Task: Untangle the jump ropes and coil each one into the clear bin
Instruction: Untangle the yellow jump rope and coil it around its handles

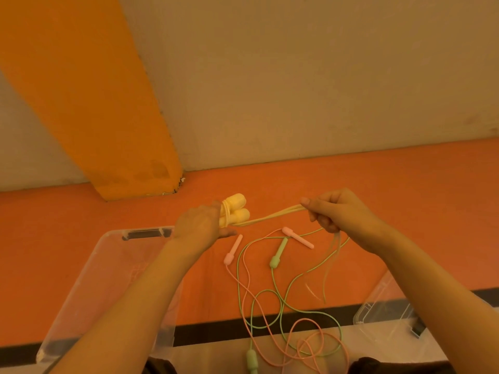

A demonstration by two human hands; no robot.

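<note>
My left hand [201, 227] grips the two handles of the yellow jump rope [237, 210], with cord wound around them. Several yellow strands stretch right to my right hand [340, 211], which pinches them; loose loops hang down below that hand. On the orange floor under my hands lie a green jump rope [277, 255] and a pink jump rope [232, 252], their cords crossing each other in a tangle near the bottom middle. The clear bin [89, 290] stands open at lower left, partly under my left forearm.
A clear lid or second bin [383, 311] lies at the lower right. An orange pillar [89, 103] and a beige wall [297, 76] stand behind the floor area. A black stripe [213, 329] crosses the floor near me.
</note>
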